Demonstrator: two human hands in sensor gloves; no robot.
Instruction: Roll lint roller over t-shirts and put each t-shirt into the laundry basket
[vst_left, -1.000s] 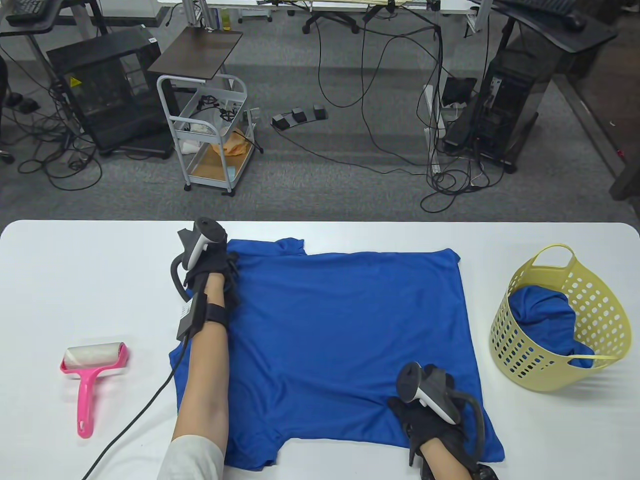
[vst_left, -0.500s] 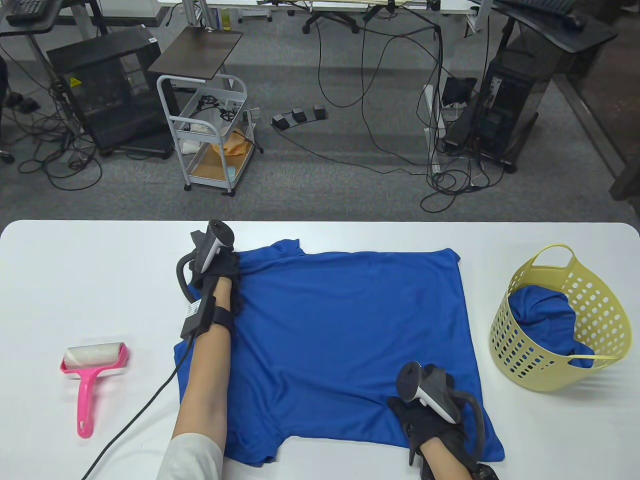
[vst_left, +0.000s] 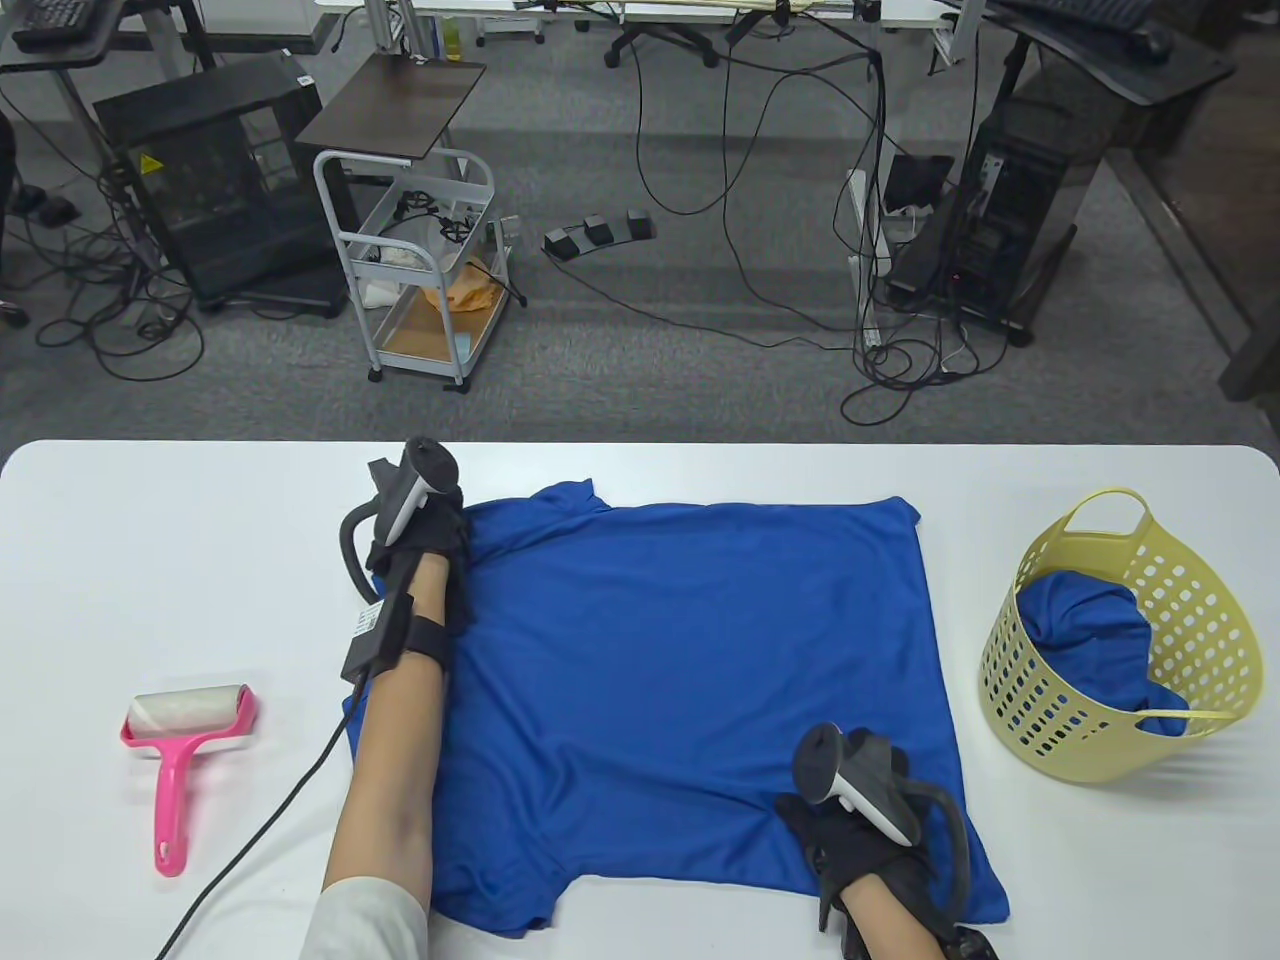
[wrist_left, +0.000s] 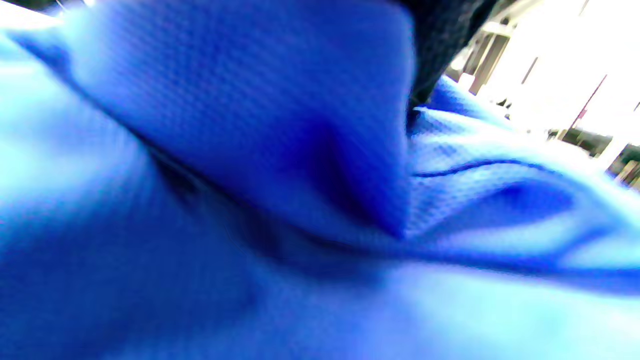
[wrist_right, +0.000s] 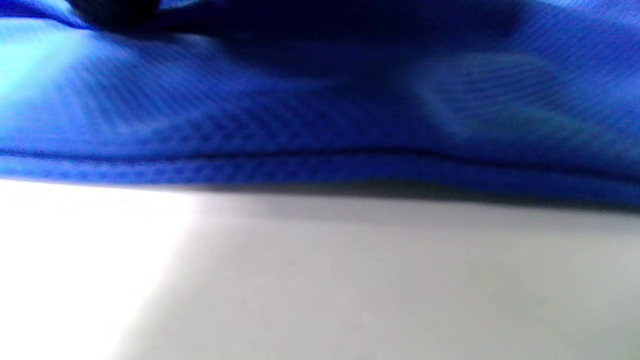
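Note:
A blue t-shirt (vst_left: 680, 650) lies spread flat on the white table (vst_left: 150, 550). My left hand (vst_left: 430, 535) is at its far left corner by the sleeve and pinches the cloth there. In the left wrist view a fold of the t-shirt (wrist_left: 250, 150) rises toward the black glove (wrist_left: 445, 30). My right hand (vst_left: 850, 850) rests on the shirt's near right part, and its fingers are hidden under the tracker. The right wrist view shows the shirt's hem (wrist_right: 320, 165) on the table (wrist_right: 320, 275). The pink lint roller (vst_left: 180, 740) lies alone at the near left.
A yellow laundry basket (vst_left: 1060, 730) stands at the right with another blue t-shirt (vst_left: 1080, 620) inside. A black cable (vst_left: 270, 830) runs from my left wrist across the table to the near edge.
My left hand went right with the shirt's corner, then came back left. The sleeve bunched and the shirt's left edge shifted. The right hand has not moved.

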